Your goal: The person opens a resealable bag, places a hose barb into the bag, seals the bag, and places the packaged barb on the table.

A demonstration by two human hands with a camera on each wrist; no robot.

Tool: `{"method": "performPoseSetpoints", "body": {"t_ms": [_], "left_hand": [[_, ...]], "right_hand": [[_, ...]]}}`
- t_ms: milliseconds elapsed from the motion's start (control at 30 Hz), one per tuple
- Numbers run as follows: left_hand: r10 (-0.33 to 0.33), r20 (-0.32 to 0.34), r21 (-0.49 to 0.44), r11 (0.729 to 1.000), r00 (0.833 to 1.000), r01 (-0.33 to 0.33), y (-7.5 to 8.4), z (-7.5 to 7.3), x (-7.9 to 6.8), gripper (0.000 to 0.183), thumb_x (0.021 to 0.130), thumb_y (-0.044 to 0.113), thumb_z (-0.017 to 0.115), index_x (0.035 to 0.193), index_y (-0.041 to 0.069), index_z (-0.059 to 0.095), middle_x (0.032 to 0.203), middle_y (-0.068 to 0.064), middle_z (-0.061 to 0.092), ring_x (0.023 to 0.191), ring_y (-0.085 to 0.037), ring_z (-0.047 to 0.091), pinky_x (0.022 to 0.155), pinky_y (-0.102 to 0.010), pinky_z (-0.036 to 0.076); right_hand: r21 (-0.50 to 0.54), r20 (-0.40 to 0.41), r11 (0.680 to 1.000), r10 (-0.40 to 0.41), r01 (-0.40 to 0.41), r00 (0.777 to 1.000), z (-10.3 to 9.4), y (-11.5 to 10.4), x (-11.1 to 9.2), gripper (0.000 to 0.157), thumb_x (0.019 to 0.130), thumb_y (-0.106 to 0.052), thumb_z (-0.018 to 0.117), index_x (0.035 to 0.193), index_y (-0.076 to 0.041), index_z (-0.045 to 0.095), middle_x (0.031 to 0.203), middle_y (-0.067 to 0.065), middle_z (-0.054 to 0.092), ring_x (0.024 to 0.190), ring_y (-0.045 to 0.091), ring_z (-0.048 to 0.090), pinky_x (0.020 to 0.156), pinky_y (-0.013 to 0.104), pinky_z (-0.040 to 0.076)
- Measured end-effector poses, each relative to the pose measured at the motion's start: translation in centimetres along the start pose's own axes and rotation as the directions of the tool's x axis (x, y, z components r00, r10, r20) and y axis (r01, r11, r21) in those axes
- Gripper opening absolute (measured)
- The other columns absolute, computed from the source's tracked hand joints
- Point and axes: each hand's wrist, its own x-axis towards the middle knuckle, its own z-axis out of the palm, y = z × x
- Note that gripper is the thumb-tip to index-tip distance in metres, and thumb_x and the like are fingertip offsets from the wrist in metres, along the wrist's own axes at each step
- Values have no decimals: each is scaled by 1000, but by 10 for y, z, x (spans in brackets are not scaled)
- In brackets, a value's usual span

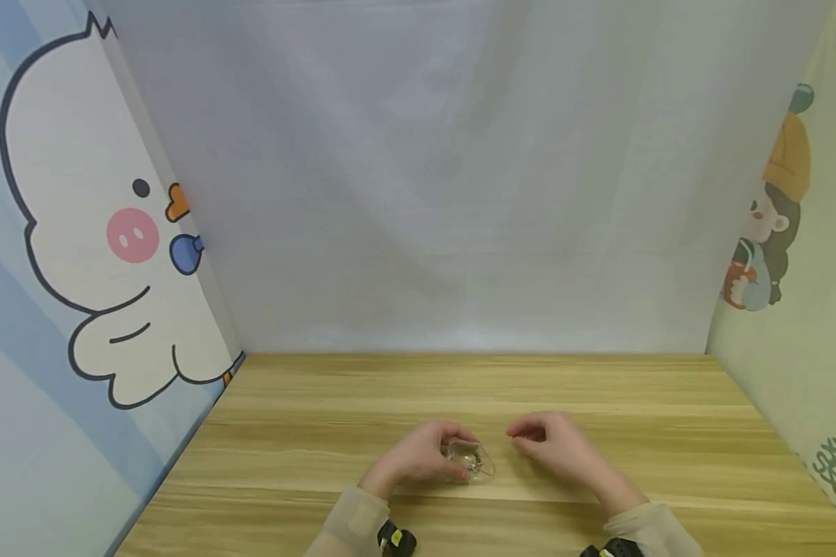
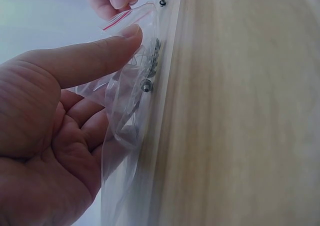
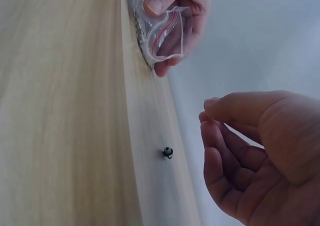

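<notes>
A clear zip bag [image 1: 486, 466] with a red line at its mouth [image 3: 165, 35] is gripped between the thumb and fingers of my left hand [image 1: 421, 455], low over the table. Through the plastic, several small metal fittings [image 2: 146, 86] show at the bag's bottom. The mouth gapes open toward my right hand [image 1: 560, 450]. That hand hovers a short way right of the bag, fingers loosely curled and thumb close to the index fingertip; I see nothing between them. One small dark metal fitting [image 3: 168, 152] lies loose on the tabletop near the right hand.
The wood-grain table [image 1: 306, 387] meets a plain pale curtain [image 1: 460, 193] at the back. A printed cartoon panel [image 1: 63, 178] stands along the left, and another printed panel [image 1: 794, 348] along the right.
</notes>
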Motion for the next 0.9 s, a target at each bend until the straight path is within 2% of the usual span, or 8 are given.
{"method": "performPoseSetpoints", "body": {"t_ms": [200,467,900], "left_hand": [[0,-4,0,1000,1000,0,0,0,0,49,78,18,96,123,24,78,120,9,72,95,-12,61,84,-34,50],[-5,-5,12,1000,1000,5,2,0,-2,49,79,18,96,123,24,77,123,7,73,99,-10,61,89,-37,51],[6,-10,2,1000,1000,-6,6,-1,-4,50,78,14,96,123,22,77,124,4,73,99,-11,61,89,-37,51]], "right_hand": [[3,14,1000,-26,25,1000,-4,8,0,13,97,-8,77,109,-3,80,106,6,79,95,18,72,84,30,57],[10,36,999,-47,47,998,-6,20,1,11,96,-7,78,106,-3,80,102,4,78,90,12,70,81,28,57],[-11,92,997,-71,72,993,-9,21,-2,12,91,-5,80,103,-4,79,98,0,78,90,11,69,82,29,57]]}}
